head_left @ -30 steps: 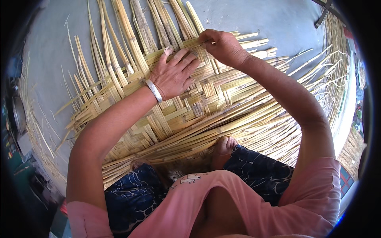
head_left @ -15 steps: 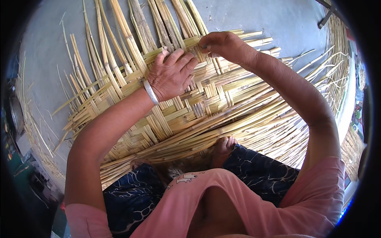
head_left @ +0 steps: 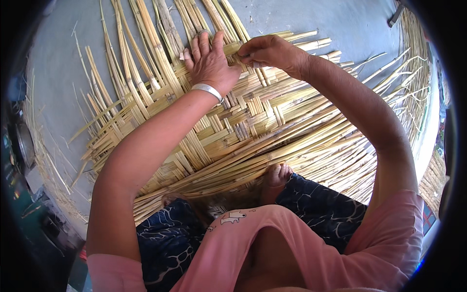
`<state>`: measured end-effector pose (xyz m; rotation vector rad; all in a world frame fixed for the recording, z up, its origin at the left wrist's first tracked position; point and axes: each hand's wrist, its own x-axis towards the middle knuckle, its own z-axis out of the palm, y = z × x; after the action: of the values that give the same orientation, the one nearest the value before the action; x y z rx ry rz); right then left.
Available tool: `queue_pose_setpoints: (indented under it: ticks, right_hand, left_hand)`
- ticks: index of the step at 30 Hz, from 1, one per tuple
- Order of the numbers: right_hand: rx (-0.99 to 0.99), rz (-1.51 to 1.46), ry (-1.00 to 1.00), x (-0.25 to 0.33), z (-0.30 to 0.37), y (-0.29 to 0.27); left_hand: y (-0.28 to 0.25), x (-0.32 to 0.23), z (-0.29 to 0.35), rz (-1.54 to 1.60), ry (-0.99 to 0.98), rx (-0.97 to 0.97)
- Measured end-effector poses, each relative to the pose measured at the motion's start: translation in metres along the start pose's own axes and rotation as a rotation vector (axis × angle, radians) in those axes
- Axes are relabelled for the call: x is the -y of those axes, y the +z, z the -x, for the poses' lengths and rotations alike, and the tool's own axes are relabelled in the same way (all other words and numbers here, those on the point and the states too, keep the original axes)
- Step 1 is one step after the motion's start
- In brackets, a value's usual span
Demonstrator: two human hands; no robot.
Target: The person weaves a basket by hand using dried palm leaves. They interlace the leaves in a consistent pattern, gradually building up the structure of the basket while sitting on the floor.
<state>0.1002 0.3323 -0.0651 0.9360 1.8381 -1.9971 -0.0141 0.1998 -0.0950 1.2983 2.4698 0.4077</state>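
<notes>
A large woven mat of pale bamboo strips (head_left: 253,121) lies on the grey floor in front of me. My left hand (head_left: 209,63), with a silver bangle on the wrist, lies flat with fingers spread on the upright loose strips at the mat's far edge. My right hand (head_left: 267,51) is right beside it, fingers pinched on a horizontal strip at the weaving edge. Loose strip ends fan out beyond both hands. My bare foot (head_left: 275,177) rests on the near part of the mat.
Grey concrete floor (head_left: 335,19) surrounds the mat. More loose bamboo strips (head_left: 413,73) are heaped along the right side and thin slivers (head_left: 44,160) lie at the left. A dark object (head_left: 396,14) sits at the top right.
Both hands have shifted toward the far edge of the mat. The left hand moved up onto the upright strips, and the right hand came closer to it.
</notes>
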Motion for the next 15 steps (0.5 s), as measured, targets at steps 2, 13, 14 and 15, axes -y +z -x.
queue_pose_setpoints:
  ticks: [2,13,14,15]
  right_hand:
    - [0.017,-0.031,0.005,0.0,0.0,-0.001]
    - [-0.002,0.015,-0.075,-0.008,-0.004,0.007]
    - [-0.02,0.08,-0.095,-0.007,-0.007,0.01]
    - [-0.052,0.297,-0.251,-0.009,-0.008,0.012]
  left_hand:
    - [0.0,-0.005,-0.001,-0.008,-0.031,0.023]
    - [0.008,-0.003,-0.002,0.05,-0.04,-0.024]
    - [0.009,0.001,-0.001,0.068,-0.039,-0.042]
    - [0.003,0.0,0.001,0.069,0.0,-0.062]
